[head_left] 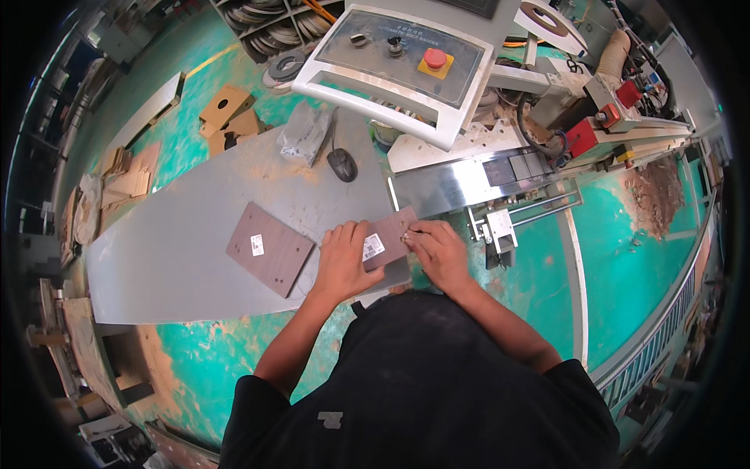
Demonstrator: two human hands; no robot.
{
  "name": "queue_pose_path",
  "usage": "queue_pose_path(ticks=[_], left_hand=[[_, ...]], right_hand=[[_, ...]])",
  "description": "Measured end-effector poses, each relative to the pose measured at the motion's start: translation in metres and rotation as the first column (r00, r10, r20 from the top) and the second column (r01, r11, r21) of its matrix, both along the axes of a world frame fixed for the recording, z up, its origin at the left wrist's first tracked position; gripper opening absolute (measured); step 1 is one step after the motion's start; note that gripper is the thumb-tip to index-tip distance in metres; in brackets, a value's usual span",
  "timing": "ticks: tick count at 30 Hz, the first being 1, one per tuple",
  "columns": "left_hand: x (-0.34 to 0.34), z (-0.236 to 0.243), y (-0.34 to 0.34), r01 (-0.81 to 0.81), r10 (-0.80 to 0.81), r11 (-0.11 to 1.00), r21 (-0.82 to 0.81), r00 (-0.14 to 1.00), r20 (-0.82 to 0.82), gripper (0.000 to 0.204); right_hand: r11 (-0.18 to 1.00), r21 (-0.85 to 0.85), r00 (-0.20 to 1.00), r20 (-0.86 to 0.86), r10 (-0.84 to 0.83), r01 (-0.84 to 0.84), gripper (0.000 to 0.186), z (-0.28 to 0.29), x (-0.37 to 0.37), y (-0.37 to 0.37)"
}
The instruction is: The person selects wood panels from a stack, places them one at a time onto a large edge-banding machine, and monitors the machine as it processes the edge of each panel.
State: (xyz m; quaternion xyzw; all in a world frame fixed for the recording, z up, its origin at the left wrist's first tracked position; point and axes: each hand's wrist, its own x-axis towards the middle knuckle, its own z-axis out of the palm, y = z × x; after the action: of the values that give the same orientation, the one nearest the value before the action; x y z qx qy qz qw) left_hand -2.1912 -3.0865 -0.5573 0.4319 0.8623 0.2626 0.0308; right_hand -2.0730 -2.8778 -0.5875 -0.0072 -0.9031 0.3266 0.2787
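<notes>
A small brown wood-grain board [398,223] with a white label lies at the right end of the grey table. My left hand [342,256] grips its left side, fingers over the top and thumb along the near edge. At the board's right end, the fingers of my right hand [442,256] are pinched together against the surface. A tiny pale bit shows at those fingertips, too small to name. Left of my left hand lies a second brown board [273,264], flat and turned at an angle, with a white label and small holes near its corners.
On the grey table [172,242] are a black computer mouse [342,165] and a clear plastic bag [306,133]. Beyond stands a machine's control panel [398,59] with a red button. The machine's metal bed [453,181] runs rightward. Cardboard pieces [226,113] lie on the green floor.
</notes>
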Motion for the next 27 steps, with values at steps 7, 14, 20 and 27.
queue_pose_path(ticks=[7, 14, 20, 27], left_hand=[[-0.007, 0.005, -0.004, 0.053, -0.056, 0.998, -0.039, 0.995, -0.077, 0.075], [-0.002, 0.003, 0.001, 0.063, -0.069, 0.994, -0.09, 0.996, -0.059, 0.078], [-0.003, -0.007, -0.001, 0.078, -0.087, 0.991, -0.105, 0.993, -0.079, 0.082], [-0.002, -0.01, -0.007, 0.028, -0.027, 0.999, -0.025, 1.0, 0.009, 0.084]], right_hand=[[0.992, -0.104, 0.993, 0.095, -0.068, 0.078, 0.016, 0.008, -0.004, -0.006], [0.995, -0.073, 0.985, 0.161, -0.059, 0.071, 0.011, -0.008, -0.003, -0.007], [0.978, -0.188, 0.99, 0.128, -0.063, 0.086, 0.008, -0.003, 0.006, -0.005], [0.981, 0.126, 0.935, 0.306, -0.181, 0.149, 0.027, 0.005, 0.045, 0.022]])
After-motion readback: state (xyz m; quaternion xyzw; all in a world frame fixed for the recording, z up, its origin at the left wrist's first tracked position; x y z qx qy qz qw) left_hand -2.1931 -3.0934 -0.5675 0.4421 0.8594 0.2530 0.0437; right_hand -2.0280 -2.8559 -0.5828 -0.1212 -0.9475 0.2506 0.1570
